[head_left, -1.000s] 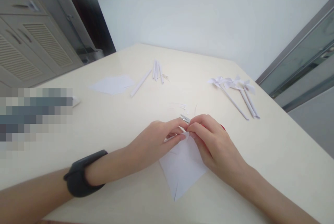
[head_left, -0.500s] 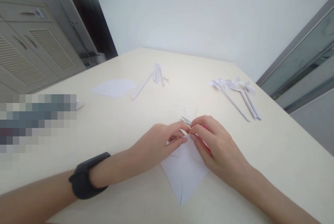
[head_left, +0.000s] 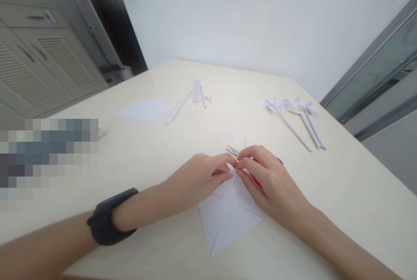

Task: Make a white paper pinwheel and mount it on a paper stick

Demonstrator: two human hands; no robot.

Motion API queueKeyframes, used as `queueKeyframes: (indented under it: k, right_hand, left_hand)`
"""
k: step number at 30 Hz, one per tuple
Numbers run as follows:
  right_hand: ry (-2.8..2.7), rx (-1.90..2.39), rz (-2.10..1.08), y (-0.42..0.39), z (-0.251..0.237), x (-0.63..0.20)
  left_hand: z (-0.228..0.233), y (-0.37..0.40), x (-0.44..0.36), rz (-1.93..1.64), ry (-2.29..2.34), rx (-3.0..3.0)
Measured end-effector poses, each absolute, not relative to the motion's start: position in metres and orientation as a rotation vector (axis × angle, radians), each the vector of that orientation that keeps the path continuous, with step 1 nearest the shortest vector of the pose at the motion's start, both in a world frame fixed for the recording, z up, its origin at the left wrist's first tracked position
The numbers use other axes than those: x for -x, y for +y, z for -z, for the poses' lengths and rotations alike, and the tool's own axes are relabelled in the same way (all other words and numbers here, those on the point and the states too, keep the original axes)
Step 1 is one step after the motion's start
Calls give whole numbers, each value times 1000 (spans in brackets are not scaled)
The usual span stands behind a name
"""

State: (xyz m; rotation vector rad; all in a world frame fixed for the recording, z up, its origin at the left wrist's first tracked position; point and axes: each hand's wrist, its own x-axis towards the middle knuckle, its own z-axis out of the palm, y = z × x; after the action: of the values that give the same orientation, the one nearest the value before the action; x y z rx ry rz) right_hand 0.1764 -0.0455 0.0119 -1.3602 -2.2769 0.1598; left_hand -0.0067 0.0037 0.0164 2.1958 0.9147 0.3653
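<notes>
One white sheet (head_left: 230,212) swings round while its far corner stays pinched

Head view: over the last half-second the sheet's near corner has swung to the left, and a slit by its right corner, beside the right hand (head_left: 265,173), now shows plainly. Two more slits, at the near corner and by the left hand (head_left: 195,178), are in view as well. The sheet lies close in front of the person, on or just above the pale surface (head_left: 146,154); which of the two cannot be told.

Both hands have stayed at the far corner. The left grip has thumb and fingers closed on the sheet's edge; the right grip pinches the corner's tip just beside it. What exactly lies between the fingertips is hidden. The turn looks like a small adjustment, with the work still centred on that one corner.

Red-handled scissors (head_left: 233,151) sit behind the right hand, blades pointing left; whether a finger bears on them is unclear. Beyond, the thin scraps (head_left: 231,135), the rolled paper tubes (head_left: 196,91), the loose sheets (head_left: 141,111) and the paper pinwheels (head_left: 288,106) keep their places.
</notes>
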Motion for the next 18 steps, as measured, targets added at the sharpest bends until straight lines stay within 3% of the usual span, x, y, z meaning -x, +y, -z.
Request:
queueKeyframes:
  k: [8, 18]
  right_hand:
    - [-2188, 1298, -271, -43, -12, -181]
    - [-1994, 1283, -683, -43, -20, -180]
  left_hand:
    - [-26, 1, 3, -382, 972, -2061]
    - [-30, 0, 4, -388, 950, -2012]
